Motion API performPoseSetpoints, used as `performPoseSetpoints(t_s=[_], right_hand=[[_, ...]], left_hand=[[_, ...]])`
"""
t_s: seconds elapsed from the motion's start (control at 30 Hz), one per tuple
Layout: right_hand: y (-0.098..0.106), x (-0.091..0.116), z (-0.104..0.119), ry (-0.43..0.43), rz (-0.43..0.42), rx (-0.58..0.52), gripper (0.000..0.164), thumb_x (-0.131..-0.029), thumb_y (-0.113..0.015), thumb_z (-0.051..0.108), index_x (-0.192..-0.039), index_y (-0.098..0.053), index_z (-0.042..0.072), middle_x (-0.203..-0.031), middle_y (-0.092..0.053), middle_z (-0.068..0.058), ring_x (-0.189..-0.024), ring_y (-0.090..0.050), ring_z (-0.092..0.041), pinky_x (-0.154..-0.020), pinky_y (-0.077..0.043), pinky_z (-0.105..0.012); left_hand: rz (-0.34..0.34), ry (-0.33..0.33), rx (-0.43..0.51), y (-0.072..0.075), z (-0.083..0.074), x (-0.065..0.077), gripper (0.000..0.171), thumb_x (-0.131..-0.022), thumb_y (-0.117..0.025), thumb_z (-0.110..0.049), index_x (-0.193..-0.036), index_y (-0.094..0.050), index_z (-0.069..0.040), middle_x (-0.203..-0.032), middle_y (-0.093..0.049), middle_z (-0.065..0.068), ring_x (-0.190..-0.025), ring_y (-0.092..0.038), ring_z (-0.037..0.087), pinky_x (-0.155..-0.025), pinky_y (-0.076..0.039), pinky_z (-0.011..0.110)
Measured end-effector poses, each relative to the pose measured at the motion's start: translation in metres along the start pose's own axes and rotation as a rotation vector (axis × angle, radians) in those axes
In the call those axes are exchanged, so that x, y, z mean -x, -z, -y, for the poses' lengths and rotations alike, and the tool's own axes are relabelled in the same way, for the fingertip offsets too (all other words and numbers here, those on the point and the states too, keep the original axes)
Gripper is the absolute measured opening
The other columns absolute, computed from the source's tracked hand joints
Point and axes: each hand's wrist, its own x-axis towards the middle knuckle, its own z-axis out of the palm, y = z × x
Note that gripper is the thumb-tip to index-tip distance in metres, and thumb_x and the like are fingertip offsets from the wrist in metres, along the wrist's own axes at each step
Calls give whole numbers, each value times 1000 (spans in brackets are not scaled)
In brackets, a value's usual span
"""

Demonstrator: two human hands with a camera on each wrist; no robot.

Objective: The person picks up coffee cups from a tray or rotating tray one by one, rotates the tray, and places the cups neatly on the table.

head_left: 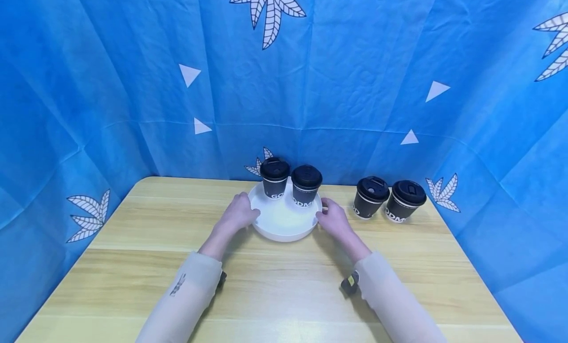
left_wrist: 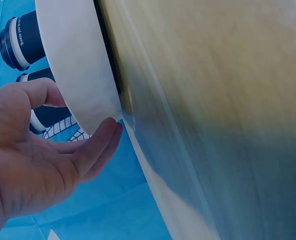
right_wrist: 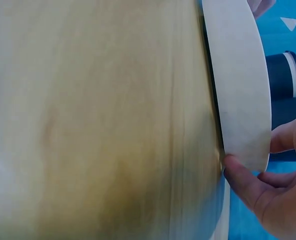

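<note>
A round white tray (head_left: 278, 221) with a raised rim is near the back of the table, two black lidded paper cups standing in it. The left cup (head_left: 275, 178) is slightly farther back than the other cup (head_left: 306, 185); both bear white lettering. My left hand (head_left: 238, 212) grips the tray's left side, thumb over the rim and fingers along the outer wall. On the opposite side my right hand (head_left: 335, 219) holds the rim the same way, a fingertip low by the tray's bottom edge in the right wrist view. A thin dark strip shows under the tray wall (left_wrist: 80, 55).
Two more black lidded cups, one (head_left: 371, 197) beside the other (head_left: 405, 201), stand on the wooden table (head_left: 284, 289) to the right of my right hand. A blue curtain (head_left: 346, 86) with white leaf prints hangs behind the table and along both sides.
</note>
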Motion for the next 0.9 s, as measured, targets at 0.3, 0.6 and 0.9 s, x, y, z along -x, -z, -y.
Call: performPoseSetpoints(t_s=[0.3, 0.6, 0.9], right_hand=[[1, 7, 1, -2, 3, -1, 60, -97, -64, 12, -149, -44, -10, -148, -52, -30, -128, -60, -43, -110, -47, -51], [0, 13, 0, 1, 6, 0, 64, -97, -68, 16, -149, -43, -10, -148, -52, -29, -125, -62, -43, -106, -50, -51], [3, 9, 0, -30, -22, -99, 60, -99, -62, 14, -151, -43, -7, -149, -52, -27, -129, -60, -40, -107, -50, -49]], left_hand=[[19, 8, -4, 0, 0, 5, 59, -93, -67, -18, -138, -44, 13, -121, -54, 24, -104, -57, 35, -98, -51, 48], [25, 33, -3, -3, -1, 6, 63, -93, -67, -14, -143, -38, 13, -128, -50, 25, -106, -57, 37, -94, -52, 46], [23, 36, 4, -4, -1, -1, 64, -91, -65, -8, -145, -37, 13, -127, -48, 24, -101, -58, 35, -76, -54, 37]])
